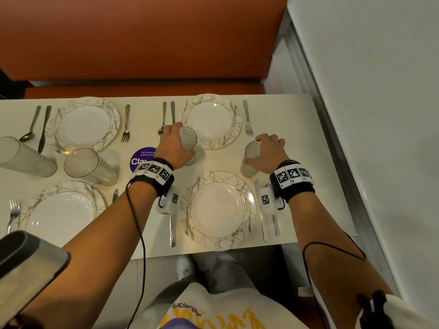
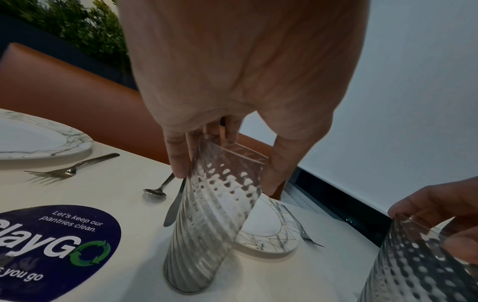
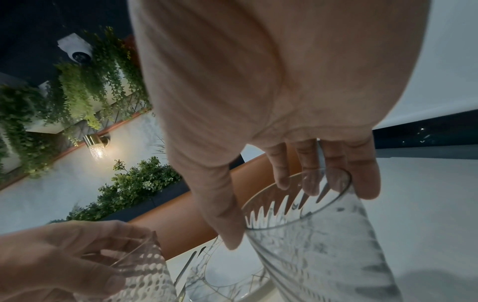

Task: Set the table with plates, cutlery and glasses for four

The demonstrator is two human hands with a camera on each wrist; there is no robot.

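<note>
Four marbled plates lie on the white table (image 1: 297, 129), each with cutlery beside it. My left hand (image 1: 175, 138) grips a ribbed glass (image 1: 188, 143) by its rim from above. That glass (image 2: 207, 235) leans toward the far right plate (image 1: 212, 121), its base at the table top. My right hand (image 1: 266, 148) grips a second ribbed glass (image 1: 249, 162) by the rim, just beyond the near right plate (image 1: 218, 210). In the right wrist view the thumb and fingers curl around this glass (image 3: 323, 255). Two more glasses (image 1: 88, 166) (image 1: 23, 156) stand at the left.
A purple round sticker (image 1: 141, 159) is on the table's middle. A spoon (image 1: 162, 119) and knife (image 1: 172, 112) lie just beyond my left hand. An orange bench (image 1: 142, 43) runs along the far side, a white wall (image 1: 380, 115) on the right. A grey chair back (image 1: 31, 252) is near left.
</note>
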